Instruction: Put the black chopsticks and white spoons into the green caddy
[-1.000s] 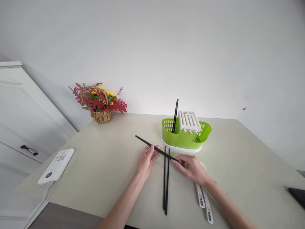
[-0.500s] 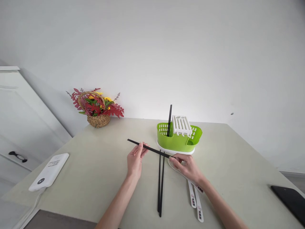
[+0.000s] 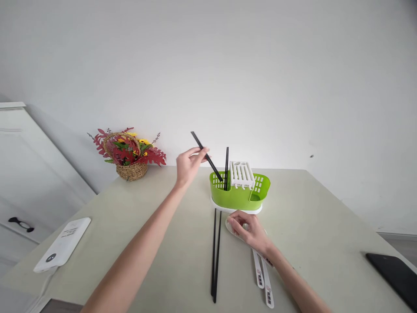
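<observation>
No readable lettering anywhere.

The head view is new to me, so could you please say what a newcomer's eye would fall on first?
Probably the bright green caddy towards the back, where the left hand holds black chopsticks tilted at its left compartment, beside an upright pair. Next, perhaps, the wicker basket of red leaves and yellow flowers, farther left by the wall.

Head-worn view, facing forward and down, hands [image 3: 188,167] fairly near
</observation>
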A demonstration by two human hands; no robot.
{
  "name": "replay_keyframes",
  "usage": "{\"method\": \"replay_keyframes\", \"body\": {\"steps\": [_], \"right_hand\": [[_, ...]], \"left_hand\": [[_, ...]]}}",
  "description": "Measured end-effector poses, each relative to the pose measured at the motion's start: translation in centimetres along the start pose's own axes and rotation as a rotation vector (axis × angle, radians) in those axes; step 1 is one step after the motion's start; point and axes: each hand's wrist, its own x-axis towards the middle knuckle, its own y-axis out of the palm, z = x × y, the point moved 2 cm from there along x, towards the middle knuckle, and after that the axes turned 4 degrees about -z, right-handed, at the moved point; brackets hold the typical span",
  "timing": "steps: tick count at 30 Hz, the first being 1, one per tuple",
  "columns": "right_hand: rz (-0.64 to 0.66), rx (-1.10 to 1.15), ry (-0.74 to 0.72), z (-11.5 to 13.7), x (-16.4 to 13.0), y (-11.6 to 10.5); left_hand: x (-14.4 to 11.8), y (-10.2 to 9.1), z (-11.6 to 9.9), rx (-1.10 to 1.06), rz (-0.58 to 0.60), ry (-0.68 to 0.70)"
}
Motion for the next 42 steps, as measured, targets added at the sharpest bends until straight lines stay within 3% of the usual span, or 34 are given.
{"method": "replay_keyframes", "body": {"steps": [4, 7, 12, 17, 21, 23, 25, 28, 31, 33, 36, 38, 42], "right_hand": [[-0.003, 0.014, 0.002, 0.2, 0.1, 0.0], [-0.002, 0.003, -0.002, 0.1, 0.2, -0.1], [-0.019, -0.019, -0.022, 0.0, 0.4, -0.3], [-0.036, -0.017, -0.031, -0.4, 0.7, -0.5], [-0.037, -0.018, -0.035, -0.6, 0.7, -0.6], [-0.043, -0.02, -0.035, -0.7, 0.7, -0.6], [-0.05, -0.023, -0.033, -0.7, 0.7, -0.7], [-0.056, -0.02, -0.02, -0.9, 0.6, -0.7], [-0.068, -0.007, 0.008, -1.1, 0.4, -0.8], [-0.074, 0.011, 0.028, -1.1, 0.4, -0.8], [-0.078, 0.047, 0.051, -1.1, 0.3, -0.9], [-0.079, 0.072, 0.062, -1.0, 0.2, -1.0], [-0.087, 0.111, 0.077, -1.2, 0.1, -1.3]], "left_hand": [[1.2, 2.3, 4.1, 0.183, 0.113, -0.06], [1.5, 3.4, 6.0, 0.327, 0.204, -0.075], [2.0, 4.6, 7.5, 0.54, 0.268, -0.001], [2.0, 5.1, 8.5, 0.538, 0.277, -0.011], [1.5, 4.8, 8.2, 0.571, 0.317, 0.061], [1.0, 4.0, 8.1, 0.555, 0.284, 0.096], [0.5, 2.7, 8.4, 0.51, 0.168, 0.082], [-1.4, -0.2, 9.9, 0.475, -0.085, -0.107], [-4.8, -2.9, 11.6, 0.502, -0.163, -0.289], [-7.6, -4.0, 12.2, 0.504, -0.097, -0.337], [-11.7, -4.4, 12.0, 0.526, 0.174, -0.381], [-13.9, -4.0, 11.0, 0.617, 0.354, -0.372], [-17.0, -2.4, 7.3, 0.928, 0.593, -0.258]]}}
